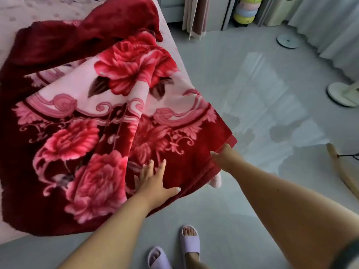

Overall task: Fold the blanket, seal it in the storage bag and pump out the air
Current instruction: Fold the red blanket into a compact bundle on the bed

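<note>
A thick red blanket [93,117] with pink flowers lies rumpled over the corner of a bed, one layer doubled over another. My left hand [155,181] rests flat on it near the lower edge, fingers spread. My right hand [223,156] pinches the blanket's hem at its right corner, which hangs out over the floor. No storage bag or pump is in view.
The bed [23,14] has a pale pink sheet and fills the left side. Grey floor [262,94] stretches to the right. Two fan bases [288,41] [342,94] stand near the curtains. A wooden piece [342,171] lies at right. My slippered feet [190,241] stand below.
</note>
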Demonstrator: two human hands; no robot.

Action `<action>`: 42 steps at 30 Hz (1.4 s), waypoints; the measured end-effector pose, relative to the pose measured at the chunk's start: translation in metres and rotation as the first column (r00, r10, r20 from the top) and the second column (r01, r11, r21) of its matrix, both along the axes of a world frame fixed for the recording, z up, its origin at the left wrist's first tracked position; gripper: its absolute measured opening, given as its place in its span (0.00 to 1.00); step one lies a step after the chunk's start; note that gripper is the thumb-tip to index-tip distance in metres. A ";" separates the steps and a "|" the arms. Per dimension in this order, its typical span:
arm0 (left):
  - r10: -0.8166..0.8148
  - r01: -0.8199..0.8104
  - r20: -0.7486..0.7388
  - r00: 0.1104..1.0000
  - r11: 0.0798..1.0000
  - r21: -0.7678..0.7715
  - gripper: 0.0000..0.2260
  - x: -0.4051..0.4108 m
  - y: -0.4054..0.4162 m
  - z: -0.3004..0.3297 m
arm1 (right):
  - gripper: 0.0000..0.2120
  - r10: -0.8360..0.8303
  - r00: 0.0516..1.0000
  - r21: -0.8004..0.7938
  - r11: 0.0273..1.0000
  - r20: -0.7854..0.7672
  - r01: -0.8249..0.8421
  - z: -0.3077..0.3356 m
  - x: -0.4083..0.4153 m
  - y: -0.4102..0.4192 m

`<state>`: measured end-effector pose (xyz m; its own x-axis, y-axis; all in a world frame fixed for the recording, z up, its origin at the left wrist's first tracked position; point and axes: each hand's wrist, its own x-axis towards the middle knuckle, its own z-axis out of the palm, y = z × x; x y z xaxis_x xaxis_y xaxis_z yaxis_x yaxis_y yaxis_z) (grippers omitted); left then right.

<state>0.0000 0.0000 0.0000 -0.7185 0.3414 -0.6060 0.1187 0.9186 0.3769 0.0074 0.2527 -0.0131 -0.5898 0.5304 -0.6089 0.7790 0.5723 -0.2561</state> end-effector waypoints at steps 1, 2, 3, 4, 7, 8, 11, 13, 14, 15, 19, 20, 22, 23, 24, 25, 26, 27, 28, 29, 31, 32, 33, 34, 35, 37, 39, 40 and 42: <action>-0.024 0.024 -0.016 1.000 1.000 0.001 0.44 0.001 0.006 -0.006 | 0.29 -0.064 0.998 -0.023 0.998 0.000 0.064 -0.008 -0.001 0.002; -0.038 0.038 -0.027 0.999 0.999 0.007 0.44 0.000 0.013 -0.013 | 0.29 -0.135 0.991 -0.041 0.990 0.006 0.135 -0.015 -0.003 0.004; -0.047 0.047 -0.027 0.999 0.999 0.007 0.43 0.001 0.020 -0.021 | 0.30 -0.192 0.981 -0.081 0.978 0.011 0.192 -0.025 -0.005 0.006; -0.050 0.051 -0.030 0.998 0.998 0.029 0.42 0.001 0.027 -0.029 | 0.30 -0.256 0.966 -0.128 0.958 0.025 0.257 -0.029 -0.006 0.006; -0.051 0.052 -0.014 0.999 0.996 0.072 0.40 0.003 0.048 -0.054 | 0.33 -0.402 0.914 -0.214 0.890 0.045 0.402 -0.048 -0.014 0.007; -0.054 0.055 -0.017 0.998 0.996 0.072 0.38 0.004 0.054 -0.062 | 0.34 -0.446 0.894 -0.226 0.867 0.040 0.443 -0.052 -0.016 0.006; -0.035 0.037 -0.021 0.999 0.996 0.084 0.35 0.005 0.072 -0.078 | 0.38 -0.554 0.831 -0.288 0.789 0.045 0.542 -0.071 -0.022 0.009; -0.003 0.007 -0.050 0.999 0.997 0.079 0.35 0.007 0.080 -0.084 | 0.39 -0.613 0.788 -0.353 0.726 0.057 0.590 -0.079 -0.025 0.008; 0.017 -0.011 -0.074 0.997 0.997 0.072 0.34 0.008 0.082 -0.085 | 0.38 -0.653 0.755 -0.396 0.679 0.060 0.618 -0.080 -0.025 0.008; 0.034 -0.028 -0.105 0.994 0.997 0.066 0.34 0.008 0.084 -0.086 | 0.37 -0.689 0.723 -0.433 0.635 0.057 0.639 -0.082 -0.026 0.009; 0.085 -0.072 -0.219 0.972 0.995 0.068 0.30 0.012 0.085 -0.089 | 0.37 -0.732 0.678 -0.483 0.573 0.061 0.662 -0.080 -0.030 0.011; 0.091 -0.076 -0.248 0.965 0.995 0.066 0.29 0.012 0.086 -0.090 | 0.36 -0.721 0.692 -0.455 0.604 0.037 0.654 -0.081 -0.032 0.014; 0.093 -0.078 -0.279 0.956 0.995 0.066 0.28 0.013 0.088 -0.092 | 0.30 -0.676 0.737 -0.368 0.687 -0.006 0.627 -0.083 -0.033 0.021; 0.093 -0.076 -0.280 0.955 0.995 0.071 0.27 0.013 0.090 -0.093 | 0.27 -0.659 0.752 -0.317 0.717 -0.016 0.621 -0.081 -0.031 0.025; 0.094 -0.075 -0.269 0.959 0.994 0.078 0.26 0.013 0.093 -0.094 | 0.25 -0.657 0.753 -0.274 0.729 -0.024 0.627 -0.080 -0.028 0.028; 0.097 -0.077 -0.247 0.964 0.993 0.091 0.26 0.014 0.095 -0.095 | 0.24 -0.673 0.739 -0.256 0.720 -0.032 0.645 -0.081 -0.023 0.033; 0.107 -0.084 -0.223 0.969 0.990 0.110 0.25 0.015 0.097 -0.097 | 0.25 -0.701 0.712 -0.270 0.692 -0.034 0.669 -0.084 -0.019 0.036; 0.121 -0.095 -0.201 0.972 0.986 0.135 0.25 0.015 0.099 -0.100 | 0.27 -0.738 0.675 -0.318 0.647 -0.029 0.693 -0.085 -0.015 0.037; 0.141 -0.110 -0.178 0.974 0.979 0.171 0.25 0.016 0.100 -0.103 | 0.31 -0.775 0.632 -0.389 0.584 -0.005 0.713 -0.085 -0.012 0.036; 0.170 -0.133 -0.153 0.974 0.966 0.221 0.24 0.017 0.100 -0.106 | 0.36 -0.809 0.586 -0.473 0.501 0.040 0.725 -0.085 -0.010 0.035; 0.251 -0.210 -0.077 0.965 0.912 0.351 0.22 0.020 0.101 -0.111 | 0.43 -0.827 0.536 -0.602 0.345 0.168 0.720 -0.086 -0.009 0.033; 0.294 -0.260 -0.026 0.956 0.880 0.397 0.20 0.022 0.102 -0.112 | 0.44 -0.824 0.528 -0.626 0.306 0.203 0.717 -0.085 -0.009 0.033; 0.334 -0.317 0.036 0.942 0.851 0.418 0.18 0.025 0.103 -0.114 | 0.42 -0.833 0.511 -0.641 0.277 0.211 0.716 -0.084 -0.009 0.034; 0.383 -0.393 0.113 0.917 0.818 0.420 0.16 0.027 0.104 -0.115 | 0.39 -0.846 0.491 -0.650 0.255 0.208 0.716 -0.082 -0.008 0.035; 0.442 -0.487 0.205 0.873 0.771 0.411 0.16 0.029 0.106 -0.115 | 0.35 -0.858 0.471 -0.665 0.232 0.204 0.710 -0.078 -0.007 0.034; 0.553 -0.690 0.418 0.721 0.630 0.356 0.18 0.033 0.111 -0.113 | 0.27 -0.871 0.454 -0.690 0.212 0.187 0.692 -0.071 -0.005 0.030; 0.604 -0.851 0.619 0.503 0.470 0.233 0.21 0.038 0.115 -0.101 | 0.23 -0.889 0.437 -0.695 0.227 0.139 0.682 -0.063 -0.004 0.023; 0.603 -0.905 0.697 0.388 0.393 0.165 0.22 0.040 0.116 -0.094 | 0.22 -0.898 0.424 -0.675 0.242 0.117 0.698 -0.058 -0.004 0.021; 0.568 -0.958 0.793 0.219 0.279 0.065 0.24 0.045 0.115 -0.081 | 0.23 -0.900 0.429 -0.612 0.296 0.079 0.733 -0.053 -0.004 0.019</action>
<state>0.0447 0.1155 -0.0813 -0.3730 0.1564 -0.9146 -0.9236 0.0316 0.3821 0.0038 0.2721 -0.0657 -0.1855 0.4926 -0.8502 0.6189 -0.6135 -0.4905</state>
